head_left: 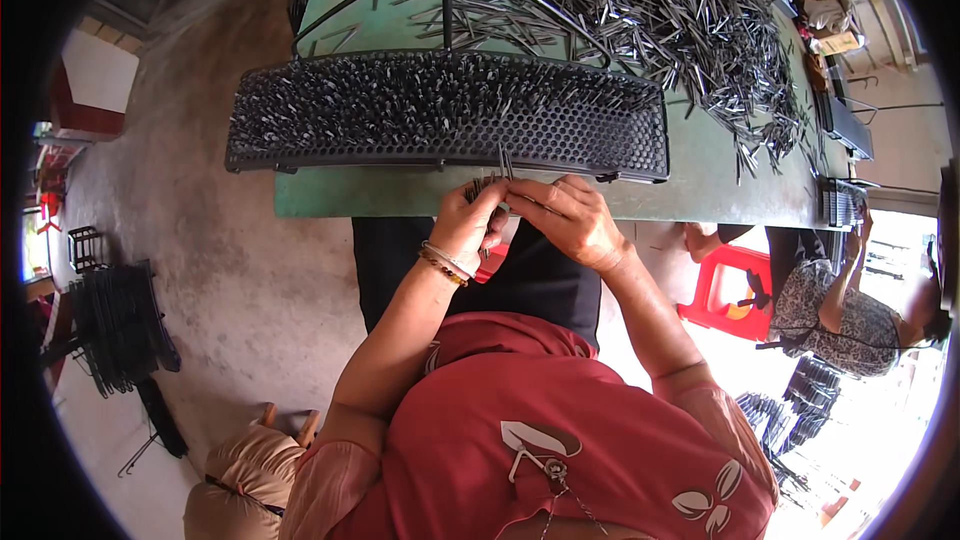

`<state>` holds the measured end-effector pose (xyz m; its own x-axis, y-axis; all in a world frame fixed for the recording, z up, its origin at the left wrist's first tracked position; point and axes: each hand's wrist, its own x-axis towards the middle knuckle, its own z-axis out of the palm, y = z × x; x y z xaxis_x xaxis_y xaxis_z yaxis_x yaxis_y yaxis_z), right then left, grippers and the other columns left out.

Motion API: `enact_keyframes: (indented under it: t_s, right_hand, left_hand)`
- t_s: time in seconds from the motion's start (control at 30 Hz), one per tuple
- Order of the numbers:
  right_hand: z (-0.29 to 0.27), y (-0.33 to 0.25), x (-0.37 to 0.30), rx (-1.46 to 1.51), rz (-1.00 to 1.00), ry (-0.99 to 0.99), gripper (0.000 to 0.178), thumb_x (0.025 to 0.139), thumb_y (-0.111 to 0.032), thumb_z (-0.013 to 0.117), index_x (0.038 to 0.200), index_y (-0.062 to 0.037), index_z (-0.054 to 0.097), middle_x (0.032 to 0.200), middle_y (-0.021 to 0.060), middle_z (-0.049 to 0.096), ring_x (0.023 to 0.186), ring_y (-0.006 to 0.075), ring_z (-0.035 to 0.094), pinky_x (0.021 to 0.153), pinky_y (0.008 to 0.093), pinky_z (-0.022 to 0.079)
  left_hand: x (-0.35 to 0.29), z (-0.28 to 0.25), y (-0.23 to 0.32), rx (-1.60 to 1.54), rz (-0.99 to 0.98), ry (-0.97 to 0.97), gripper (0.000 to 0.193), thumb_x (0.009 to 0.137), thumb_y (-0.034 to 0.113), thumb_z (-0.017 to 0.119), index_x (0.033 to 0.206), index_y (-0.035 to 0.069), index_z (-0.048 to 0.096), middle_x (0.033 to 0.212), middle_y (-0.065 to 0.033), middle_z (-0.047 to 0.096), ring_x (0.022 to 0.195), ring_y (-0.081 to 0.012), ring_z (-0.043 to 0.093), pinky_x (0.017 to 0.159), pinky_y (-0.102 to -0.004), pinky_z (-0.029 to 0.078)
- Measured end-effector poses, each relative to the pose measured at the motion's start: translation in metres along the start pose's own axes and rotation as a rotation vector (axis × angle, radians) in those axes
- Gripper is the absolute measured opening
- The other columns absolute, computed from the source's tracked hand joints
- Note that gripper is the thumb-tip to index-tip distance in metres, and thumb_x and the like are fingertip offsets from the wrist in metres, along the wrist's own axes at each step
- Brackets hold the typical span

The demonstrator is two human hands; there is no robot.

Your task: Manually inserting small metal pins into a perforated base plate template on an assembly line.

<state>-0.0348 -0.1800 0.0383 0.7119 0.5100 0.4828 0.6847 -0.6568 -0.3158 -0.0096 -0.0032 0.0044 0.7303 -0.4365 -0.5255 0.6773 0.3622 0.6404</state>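
Observation:
Close to the table's front edge, my left hand [468,225] is closed around a small bundle of thin dark metal strips [480,188]. The fingers of my right hand [570,215] pinch similar slim strips [505,160] that point up, right beside the left fingertips. Just beyond both hands stands a long black perforated rack [560,145] with rows of round holes. Many dark strips [350,105] stand upright in its left and middle holes, while bare holes show toward the right and front. Exactly how many strips each hand grips is hidden by the fingers.
The green table [350,198] carries a large heap of loose dark strips [690,20] at the far right. Black rods [447,0] rise behind the rack. Another person [840,310] sits at right near a red stool [725,290]. Black racks [115,325] and a tan sack [245,480] stand left.

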Motion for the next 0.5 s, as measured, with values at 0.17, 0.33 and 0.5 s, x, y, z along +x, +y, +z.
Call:
enact_keyframes:
  t_s: [0.17, 0.33, 0.5]
  right_hand:
    - [0.0, 0.005, -0.001, 0.0, -0.024, 0.112, 0.03, 0.068, -0.001, 0.07, 0.097, -0.0023, 0.066, 0.1, 0.0086, 0.065, 0.071, 0.0181, 0.062, 0.063, 0.0282, 0.05]
    - [-0.007, -0.002, 0.015, 0.46, 0.56, 0.28, 0.018, 0.081, -0.004, 0.065, 0.098, 0.0027, 0.064, 0.093, 0.0093, 0.066, 0.067, 0.0134, 0.06, 0.061, 0.0236, 0.05]
    - [-0.009, 0.002, 0.021, 0.846, 0.947, 0.214, 0.02, 0.088, -0.011, 0.063, 0.101, 0.0036, 0.064, 0.084, 0.0062, 0.066, 0.063, 0.0067, 0.057, 0.058, 0.0202, 0.047]
  left_hand:
    - [-0.003, 0.004, 0.002, 0.033, 0.032, 0.013, 0.015, 0.089, 0.019, 0.058, 0.087, 0.004, 0.058, 0.069, 0.0003, 0.054, 0.048, -0.0036, 0.041, 0.036, -0.0184, 0.026]
    - [-0.007, 0.001, 0.004, 0.052, 0.089, 0.087, 0.017, 0.088, 0.019, 0.058, 0.094, 0.003, 0.061, 0.074, -0.0003, 0.056, 0.051, -0.0032, 0.042, 0.036, -0.0178, 0.026]
    - [-0.012, 0.003, 0.012, 0.073, 0.106, 0.068, 0.019, 0.089, 0.021, 0.059, 0.096, 0.004, 0.062, 0.077, 0.0003, 0.058, 0.053, -0.0023, 0.043, 0.037, -0.0168, 0.027]
